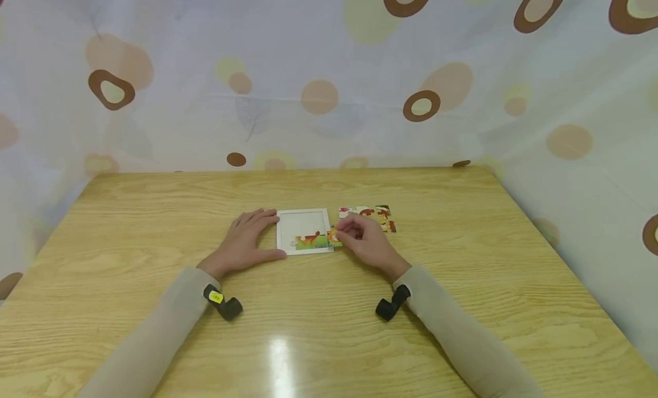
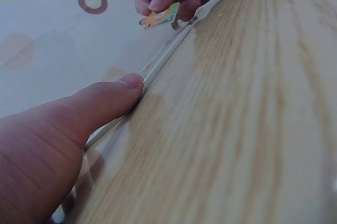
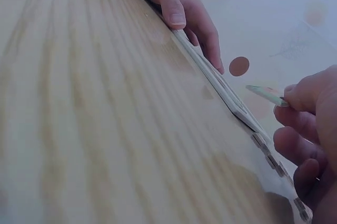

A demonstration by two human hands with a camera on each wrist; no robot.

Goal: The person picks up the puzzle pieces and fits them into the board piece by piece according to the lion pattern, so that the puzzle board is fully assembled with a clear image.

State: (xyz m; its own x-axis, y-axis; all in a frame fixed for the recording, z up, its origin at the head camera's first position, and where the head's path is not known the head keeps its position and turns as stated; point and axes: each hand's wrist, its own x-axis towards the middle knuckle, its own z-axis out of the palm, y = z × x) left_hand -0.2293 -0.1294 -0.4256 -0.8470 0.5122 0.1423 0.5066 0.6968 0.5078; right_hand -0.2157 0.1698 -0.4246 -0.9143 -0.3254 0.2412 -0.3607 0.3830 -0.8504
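A white puzzle frame [image 1: 302, 210] lies flat on the wooden table, with a short strip of colourful puzzle pieces [image 1: 311, 241] along its lower inside edge. My left hand [image 1: 244, 242] rests at the frame's left side, fingers extended. Its thumb [image 2: 113, 98] touches the near edge in the left wrist view. Over the frame's right edge, my right hand [image 1: 371, 245] pinches one puzzle piece [image 2: 162, 17] between thumb and fingers. The right wrist view shows that piece [image 3: 267, 95] tilted and held above the frame, clear of its rim.
Several loose puzzle pieces [image 1: 383, 212] lie flat right of the frame, partly hidden behind my right hand. The wooden table [image 1: 319, 306] reaches back to a patterned cloth [image 1: 288, 61], which also hangs along the sides.
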